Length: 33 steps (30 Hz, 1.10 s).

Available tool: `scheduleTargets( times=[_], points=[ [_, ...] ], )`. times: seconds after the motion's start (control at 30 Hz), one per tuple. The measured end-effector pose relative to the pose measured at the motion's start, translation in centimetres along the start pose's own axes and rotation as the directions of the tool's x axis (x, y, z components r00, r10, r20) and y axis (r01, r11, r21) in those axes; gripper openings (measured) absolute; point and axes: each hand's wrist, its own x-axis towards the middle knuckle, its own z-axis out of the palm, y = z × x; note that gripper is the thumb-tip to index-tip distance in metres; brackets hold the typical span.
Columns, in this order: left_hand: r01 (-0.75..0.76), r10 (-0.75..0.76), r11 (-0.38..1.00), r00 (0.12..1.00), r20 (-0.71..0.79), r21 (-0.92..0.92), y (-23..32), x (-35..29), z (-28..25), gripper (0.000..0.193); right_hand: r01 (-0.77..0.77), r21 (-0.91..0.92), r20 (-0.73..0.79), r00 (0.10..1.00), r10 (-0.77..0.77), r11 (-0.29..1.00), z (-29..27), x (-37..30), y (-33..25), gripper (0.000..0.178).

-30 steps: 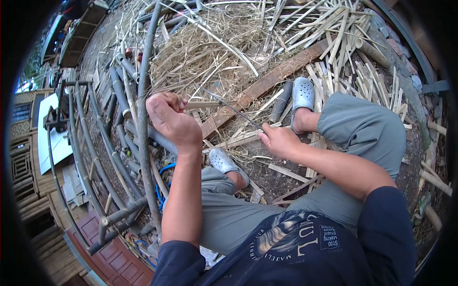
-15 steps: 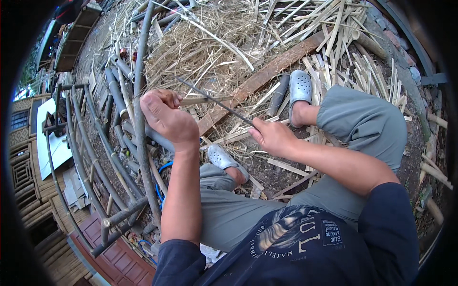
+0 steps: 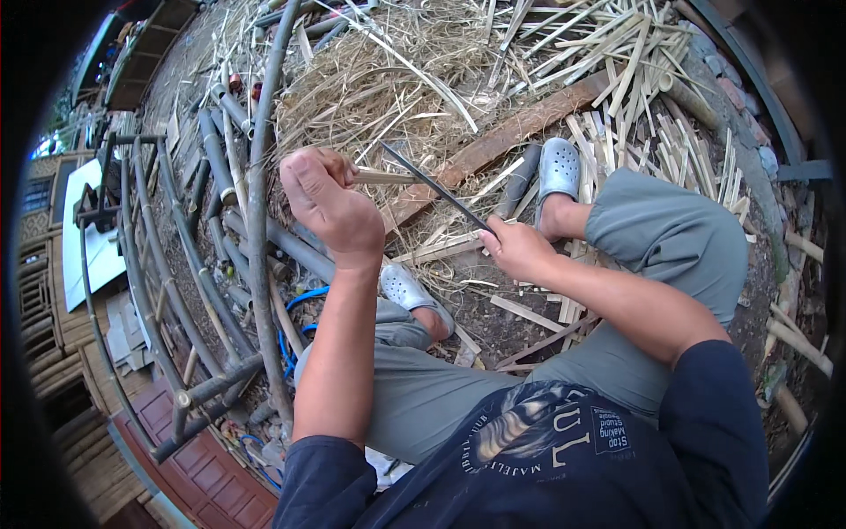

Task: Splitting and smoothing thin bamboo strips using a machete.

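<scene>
Closed around one end of a pale bamboo strip (image 3: 377, 177), my left hand (image 3: 333, 207) is raised over the ground in front of me, its wrist bent. The strip points right, toward a long knife (image 3: 454, 204). My right hand (image 3: 522, 250) grips the knife's handle, which the fingers hide. Its thin dark blade slants up and left, crossing the strip near the strip's far end; whether they touch I cannot tell. Beneath them a reddish-brown wooden plank (image 3: 520, 123) lies diagonally on the ground.
A heap of shavings (image 3: 352, 97) lies beyond my hands. Split bamboo strips (image 3: 617, 53) are strewn at the far right. On the left are a bamboo frame (image 3: 198, 282), bamboo poles (image 3: 257, 203) and a blue hose (image 3: 286, 339). My legs and grey clogs (image 3: 559, 166) flank the work.
The knife's blade has shifted right along the strip, and its tip no longer reaches near my left hand. Both hands appear slightly farther right, and the view has shifted a little.
</scene>
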Motion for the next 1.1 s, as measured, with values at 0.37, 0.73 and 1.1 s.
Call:
scheduleTargets(
  times=[0.37, 0.73, 1.1],
  points=[
    [0.009, -0.009, 1.0, 1.0, 0.024, 0.016, 0.0, 0.2, -0.2, 0.033, -0.038, 0.093, 0.011, 0.999, 0.037, 0.995, -0.9, 0.4, -1.9, 0.032],
    [-0.019, 0.019, 1.0, 1.0, 0.001, -0.024, -0.4, 0.2, 0.0, 0.033, 0.015, 0.101, -0.074, 0.997, -0.007, 0.995, 0.3, 0.5, -1.3, 0.031],
    [0.023, -0.024, 1.0, 0.997, -0.07, -0.018, 0.1, 0.7, 0.2, 0.036, -0.009, 0.152, -0.049, 0.999, 0.017, 0.988, -0.1, 0.5, -1.1, 0.032]
  ],
)
